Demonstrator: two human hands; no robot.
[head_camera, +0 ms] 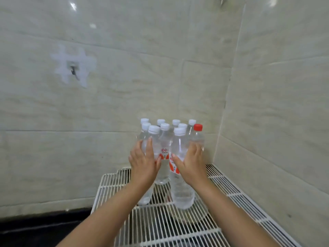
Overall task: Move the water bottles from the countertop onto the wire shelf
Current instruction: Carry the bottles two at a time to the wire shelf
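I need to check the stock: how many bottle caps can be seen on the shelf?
10, clustered in the wall corner: nine white, one red at the right end. Back row. Middle. Front. More may be hidden.

Clear glossy plastic water bottles (pixel 181 175), white-coated wire shelf (pixel 160 225), glossy smooth wall tiles (pixel 106 107) with marbled veining

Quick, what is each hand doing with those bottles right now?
Left hand: open, fingers spread, pressed flat against a white-capped bottle.
Right hand: open, palm against another white-capped bottle on the wire shelf.
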